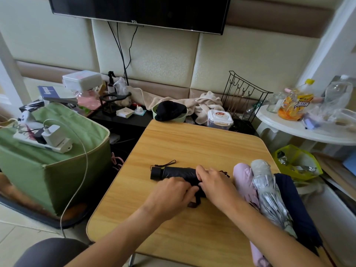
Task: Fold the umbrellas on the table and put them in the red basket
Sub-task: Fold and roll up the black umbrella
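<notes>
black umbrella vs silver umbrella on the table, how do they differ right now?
The black umbrella is rolled into a tight cylinder; the silver umbrella is collapsed with loose pleats. Both hands, left hand and right hand, grip the black one; the silver one lies untouched, beside the pink umbrella. Both lie on the wooden table.

The black umbrella [174, 172] lies collapsed and rolled tight across the middle of my bench [192, 147], its capped handle with a thin wrist loop pointing left and its closing strap trailing loose toward me. At the bench's right edge three more lie bunched side by side, touching: a pale pink umbrella [244, 182], a silver-grey umbrella [266, 191] and a navy umbrella [294, 207], their fabric loose and unwrapped.
</notes>
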